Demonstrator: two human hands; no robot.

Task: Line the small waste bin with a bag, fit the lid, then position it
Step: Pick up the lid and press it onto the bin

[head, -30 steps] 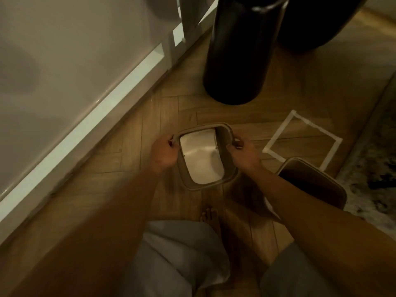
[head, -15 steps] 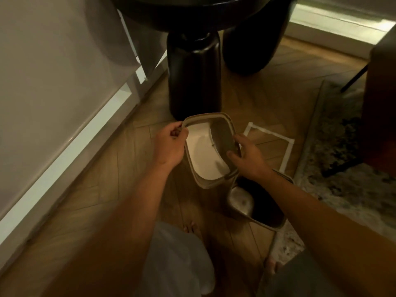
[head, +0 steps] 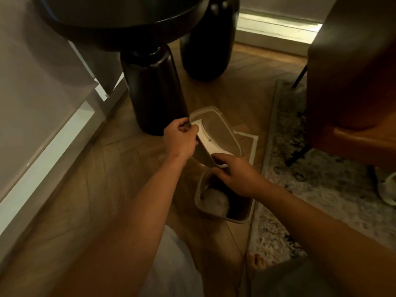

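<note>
Since half a second ago, my left hand and right hand have carried the beige rectangular plastic lid right and tipped it steeply, so its far end now stands over the white tape outline on the wooden herringbone floor. My left hand pinches the lid's far-left edge; my right hand grips its near end, though the fingertips are hidden under the rim, so I cannot tell how far they curl. Within the frame I see a white swing flap. Below my right hand sits the beige small waste bin, open-topped, on the floor beside the mottled grey rug. Its inside is dark, with a pale blurred patch on the left that I cannot identify; my right wrist covers the bin's far rim. A black table with thick rounded legs stands far left, its top cut off by the frame. A brown armchair fills the far right.
</note>
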